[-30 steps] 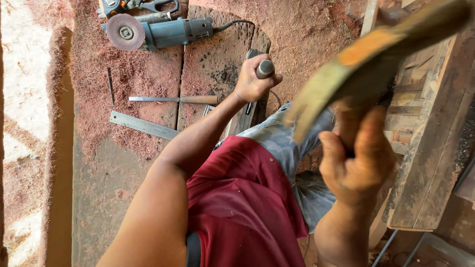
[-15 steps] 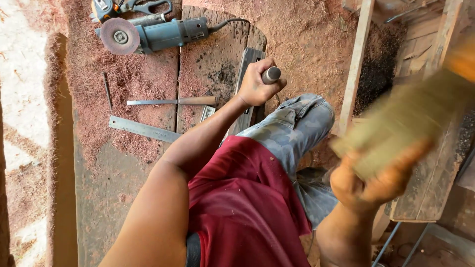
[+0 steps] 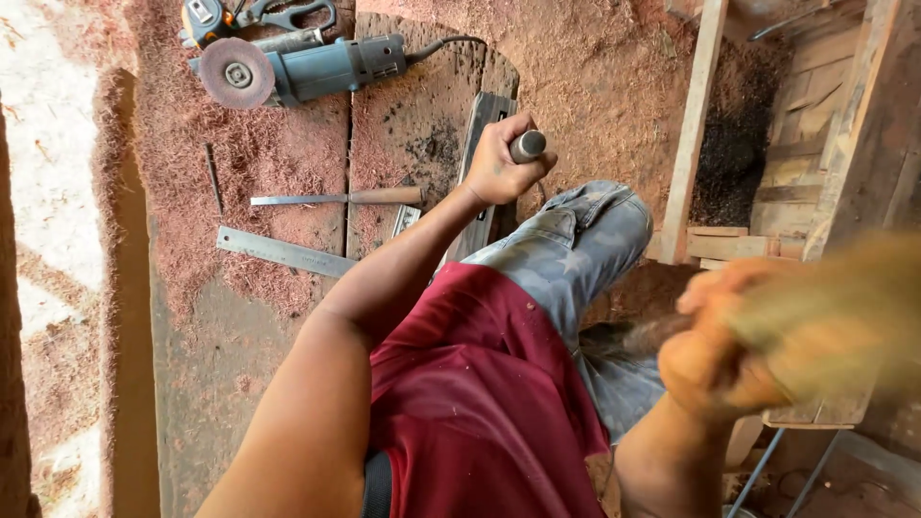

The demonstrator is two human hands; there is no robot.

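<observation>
I see the chisel point(image 3: 526, 146) upright in my left hand point(image 3: 499, 165), its rounded grey butt end sticking out above the fist, the fingers clamped tight around the shaft; its tip is hidden behind the hand, so I cannot tell where it bites. It stands over a dark, narrow piece of wood point(image 3: 483, 144) that runs lengthwise toward me and disappears under my knee in faded jeans point(image 3: 576, 249). My right hand point(image 3: 715, 360) is low on the right, closed around a wooden mallet point(image 3: 835, 317) that is smeared into a yellow-brown blur, so I cannot make out its shape. Outward to the left, on the sawdust-covered plank floor point(image 3: 278, 144), a second chisel with a wooden handle point(image 3: 336, 198) lies flat, just beside the dark piece. Nearer me a metal ruler point(image 3: 285, 251) lies at a slant, and a thin dark nail-like punch point(image 3: 212, 176) sits farther left. At the top, a blue-grey angle grinder point(image 3: 307, 69) rests on its side with its disc facing up, a pair of pliers or snips point(image 3: 278, 14) just above it. On the right stands a rough wooden frame point(image 3: 693, 134) holding dark shavings.
</observation>
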